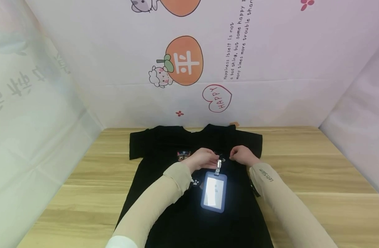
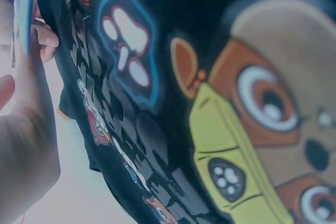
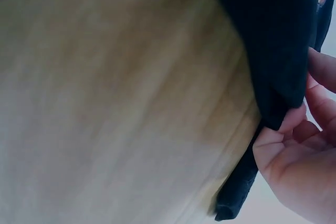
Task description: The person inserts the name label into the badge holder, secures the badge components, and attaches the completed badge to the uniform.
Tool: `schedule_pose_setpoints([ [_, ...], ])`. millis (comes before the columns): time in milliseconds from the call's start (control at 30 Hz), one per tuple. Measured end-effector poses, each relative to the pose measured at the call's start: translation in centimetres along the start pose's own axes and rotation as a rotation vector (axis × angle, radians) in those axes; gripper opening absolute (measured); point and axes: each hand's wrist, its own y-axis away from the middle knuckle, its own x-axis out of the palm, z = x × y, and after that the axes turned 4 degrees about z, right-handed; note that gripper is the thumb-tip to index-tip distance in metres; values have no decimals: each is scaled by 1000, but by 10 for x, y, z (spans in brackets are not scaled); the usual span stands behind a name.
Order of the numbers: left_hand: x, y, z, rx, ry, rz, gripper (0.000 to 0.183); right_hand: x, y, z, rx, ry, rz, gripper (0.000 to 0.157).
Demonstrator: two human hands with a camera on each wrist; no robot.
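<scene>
A blue-framed badge holder with a bright, reflective window hangs by a short strap and metal clip. My left hand pinches the clip near its top, where a small wire hook sticks out to the right. In the left wrist view, the holder's blue edge shows side-on beside the fingers. Under both hands lies a black T-shirt with cartoon dog prints. My right hand, fingers curled, pinches the shirt near its right sleeve; in the right wrist view dark cloth partly hides the fingertips.
The shirt is spread on a wood-grain table, its collar toward the back. A white printed backdrop rises behind the table's far edge, with pale sheets on the left and right sides.
</scene>
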Motion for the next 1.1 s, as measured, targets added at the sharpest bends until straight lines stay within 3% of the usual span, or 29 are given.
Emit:
schedule_pose_setpoints([
  [333,4,-5,-4,8,-58,-50,14,-6,4,-2,-71,-21,-58,9],
  [667,8,-12,-4,1,-84,-55,13,-8,5,-4,-103,-24,-87,8],
  [1100,15,-26,0,1,-98,-134,17,-6,6,-10,-170,-37,-141,5],
])
